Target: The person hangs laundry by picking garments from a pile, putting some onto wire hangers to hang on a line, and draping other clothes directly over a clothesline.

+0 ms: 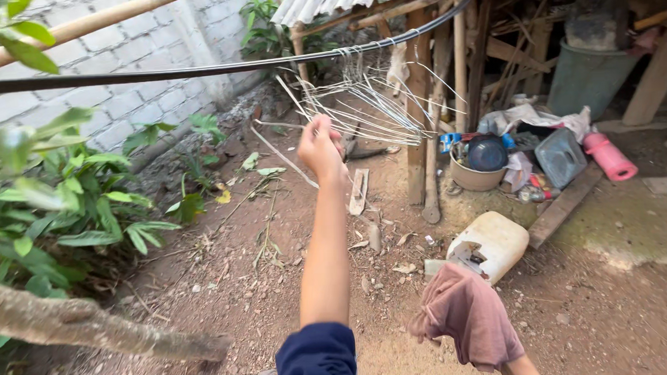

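Note:
A bundle of thin grey wire hangers (375, 107) hangs from a black cable (193, 70) that runs across the yard. My left hand (320, 147) is stretched out at arm's length, its fingers closed on the near end of the wires. My arm has a dark blue sleeve (316, 358). Low at the right, my right hand (515, 369) holds up a reddish-brown cloth (466, 313). The cloth drapes over the hand and hides its fingers.
The ground is bare dirt. A white plastic jerrycan (493, 242) lies beyond the cloth. Under the wooden lean-to are a bowl of clutter (477, 175), a pink bottle (609, 157) and a green bin (587, 79). Leafy plants (64, 199) and a branch (84, 322) fill the left, before a brick wall (117, 39).

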